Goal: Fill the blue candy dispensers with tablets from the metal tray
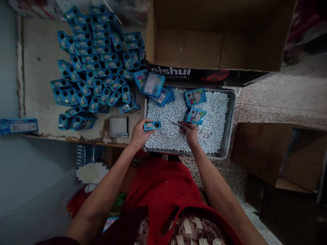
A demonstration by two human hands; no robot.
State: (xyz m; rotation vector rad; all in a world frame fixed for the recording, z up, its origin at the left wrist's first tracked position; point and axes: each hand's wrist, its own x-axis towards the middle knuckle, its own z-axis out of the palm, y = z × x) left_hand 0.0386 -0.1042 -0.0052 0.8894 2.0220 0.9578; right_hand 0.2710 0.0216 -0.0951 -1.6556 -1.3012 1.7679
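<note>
My left hand [140, 133] grips a small blue candy box [150, 126] by its sides, its end with a round dark hole facing up. Below it lies a metal tray [232, 119] filled with small pale candies [168, 139]. My right hand [191, 132] is closed just above the candies, fingers pinched on a thin dark object [176, 123] whose kind I cannot make out. Right behind those fingers, a flat blue box [196, 116] lies on the candies, with another blue box [195, 96] farther back. More flat boxes [165, 97] overlap the tray's back left corner.
Several rows of blue boxes [102, 51] stand on the table [41, 85] at the left. A square pale item [119, 126] lies near its front edge. Behind the tray stands a large open cardboard box [189, 49]. Another carton [265, 153] is at the right, on the speckled floor.
</note>
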